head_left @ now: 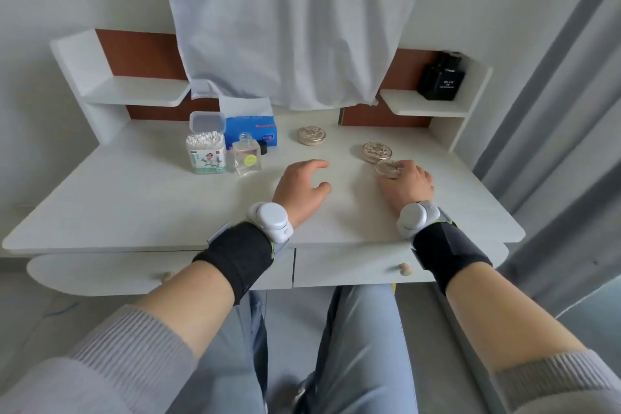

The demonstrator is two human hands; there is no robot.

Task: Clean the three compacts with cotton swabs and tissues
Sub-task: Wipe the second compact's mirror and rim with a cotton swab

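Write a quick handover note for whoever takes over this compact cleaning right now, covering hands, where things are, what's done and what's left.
Left hand: empty, curled open on the desk.
Right hand: fingers on the nearest compact, taking hold of it.
Second compact lies just behind it, third compact further back; both are closed.
Cotton swabs, lid up, stand at the left with the tissues behind and an uncapped glass bottle beside.
Done: no cleaning visible.
Left: all three compacts.

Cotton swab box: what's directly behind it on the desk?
Behind the cotton swab box sits the blue tissue pack, with a white tissue sticking up from it. The box's raised lid and body cover the pack's left end, so that part can't be seen.
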